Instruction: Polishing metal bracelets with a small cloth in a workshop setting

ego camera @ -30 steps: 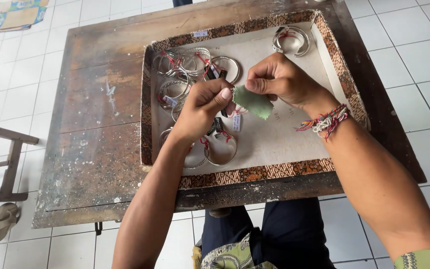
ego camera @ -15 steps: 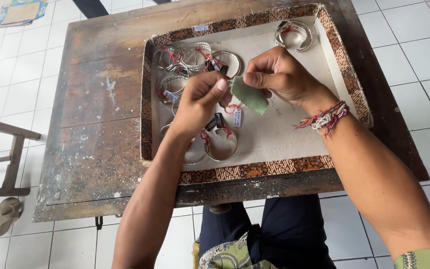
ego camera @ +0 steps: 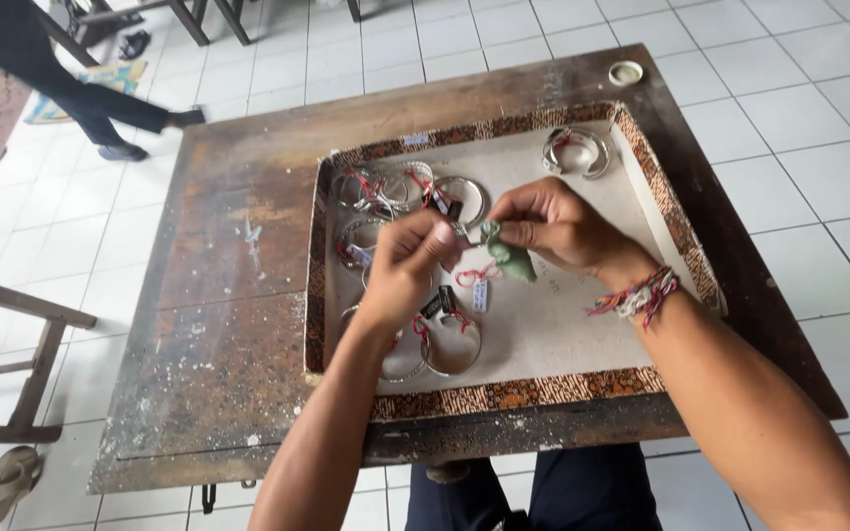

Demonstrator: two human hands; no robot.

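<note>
A shallow tray (ego camera: 504,395) with a patterned brown rim lies on a worn wooden table (ego camera: 218,324). Several silver bangles (ego camera: 450,346) with red strings and small tags rest in it, most at the left. My left hand (ego camera: 403,273) pinches one small silver piece with a red string and a white tag (ego camera: 481,293) hanging below it. My right hand (ego camera: 551,224) holds a green cloth (ego camera: 511,260) pressed against that piece. Both hands hover over the tray's middle. One bangle pair (ego camera: 576,150) sits apart at the tray's far right corner.
A small round lid (ego camera: 626,72) sits on the table's far right corner. Another person's legs (ego camera: 61,88) walk across the white tiled floor at the upper left. Wooden furniture (ego camera: 12,364) and a sandal (ego camera: 2,487) stand at the left. My knees (ego camera: 543,492) are under the table's near edge.
The view has shifted, so the table sits lower and more to the right. My hands stay together over the tray, the cloth still rubbing the small piece; a walking person has entered at upper left.
</note>
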